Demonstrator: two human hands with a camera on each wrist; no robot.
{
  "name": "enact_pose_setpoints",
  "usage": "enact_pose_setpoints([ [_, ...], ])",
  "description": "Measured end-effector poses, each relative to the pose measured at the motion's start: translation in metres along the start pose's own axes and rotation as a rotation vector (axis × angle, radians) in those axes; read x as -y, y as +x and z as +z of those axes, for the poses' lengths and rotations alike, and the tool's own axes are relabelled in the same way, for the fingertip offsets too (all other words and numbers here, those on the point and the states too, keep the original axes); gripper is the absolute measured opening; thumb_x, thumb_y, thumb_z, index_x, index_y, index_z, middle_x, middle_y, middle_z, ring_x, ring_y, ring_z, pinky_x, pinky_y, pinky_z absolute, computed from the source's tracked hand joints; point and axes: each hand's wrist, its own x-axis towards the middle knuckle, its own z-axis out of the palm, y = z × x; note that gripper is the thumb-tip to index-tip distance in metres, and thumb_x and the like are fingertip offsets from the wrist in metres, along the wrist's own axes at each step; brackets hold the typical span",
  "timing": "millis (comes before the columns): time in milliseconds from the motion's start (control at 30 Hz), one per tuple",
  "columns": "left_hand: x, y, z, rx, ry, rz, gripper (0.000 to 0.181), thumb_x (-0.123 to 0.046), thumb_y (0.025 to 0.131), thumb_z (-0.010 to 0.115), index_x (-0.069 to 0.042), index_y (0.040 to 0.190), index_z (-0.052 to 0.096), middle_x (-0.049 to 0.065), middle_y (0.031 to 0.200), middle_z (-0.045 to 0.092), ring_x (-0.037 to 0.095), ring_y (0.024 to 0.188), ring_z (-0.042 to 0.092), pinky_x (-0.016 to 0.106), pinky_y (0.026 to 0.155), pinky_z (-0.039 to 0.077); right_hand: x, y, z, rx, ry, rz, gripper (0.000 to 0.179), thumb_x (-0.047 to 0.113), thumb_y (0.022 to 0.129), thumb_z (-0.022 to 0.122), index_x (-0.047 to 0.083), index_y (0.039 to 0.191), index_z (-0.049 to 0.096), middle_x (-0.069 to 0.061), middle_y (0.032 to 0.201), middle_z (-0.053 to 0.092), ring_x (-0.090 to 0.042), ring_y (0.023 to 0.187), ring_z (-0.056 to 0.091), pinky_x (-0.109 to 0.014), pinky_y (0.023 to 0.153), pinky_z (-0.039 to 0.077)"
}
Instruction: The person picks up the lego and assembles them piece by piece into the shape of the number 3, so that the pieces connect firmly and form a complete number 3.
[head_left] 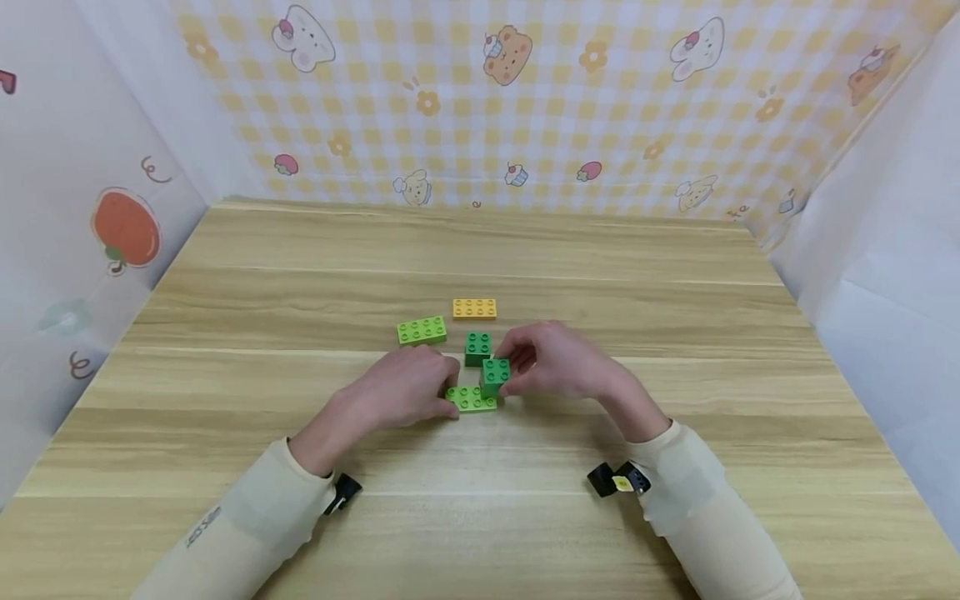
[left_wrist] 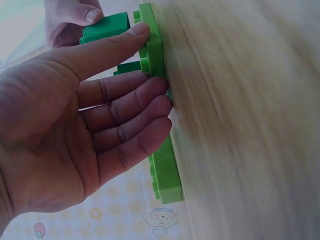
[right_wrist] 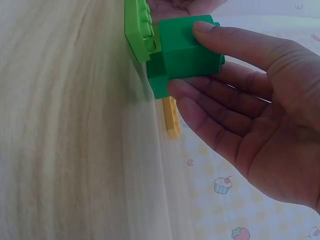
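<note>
The front lime brick (head_left: pixel 471 400) lies nearest, flat on the wooden table (head_left: pixel 480 533), its left end pinched between thumb and fingers of the left hand (head_left: pixel 397 387). Just right of those fingertips, the right hand (head_left: pixel 562 362) grips a square green brick (head_left: pixel 492 383) over the lime one's right end; whether it touches the studs I cannot tell. Just beyond the right fingertips stands a second green brick (head_left: pixel 477 350). Past the left knuckles lies the rear lime brick (head_left: pixel 422 331); farthest from both hands' fingers, the yellow brick (head_left: pixel 474 309).
</note>
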Motion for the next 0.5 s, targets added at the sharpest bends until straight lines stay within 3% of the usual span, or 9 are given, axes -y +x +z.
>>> enact_pose_setpoints([
  [267, -0.0008, 0.0013, -0.001, 0.002, 0.01, 0.002, 0.028, -0.032, 0.087, 0.088, -0.016, 0.082, 0.065, -0.006, 0.069, 0.057, 0.011, 0.063, 0.049, 0.027, 0.059, 0.039, -0.0003, 0.0018, 0.006, 0.001, -0.015, -0.057, 0.028, 0.01, 0.082, 0.091, 0.008, 0.105, 0.075, -0.001, 0.099, 0.074, -0.013, 0.09, 0.069, -0.026, 0.082, 0.059],
  [500, -0.0005, 0.0013, -0.0007, -0.003, 0.015, 0.008, 0.029, -0.032, 0.087, 0.088, -0.017, 0.081, 0.065, -0.007, 0.069, 0.057, 0.01, 0.063, 0.049, 0.027, 0.059, 0.039, 0.0014, 0.0025, 0.0091, 0.013, -0.006, -0.061, 0.026, 0.009, 0.082, 0.091, 0.009, 0.102, 0.075, 0.0, 0.097, 0.074, -0.014, 0.09, 0.07, -0.026, 0.081, 0.059],
])
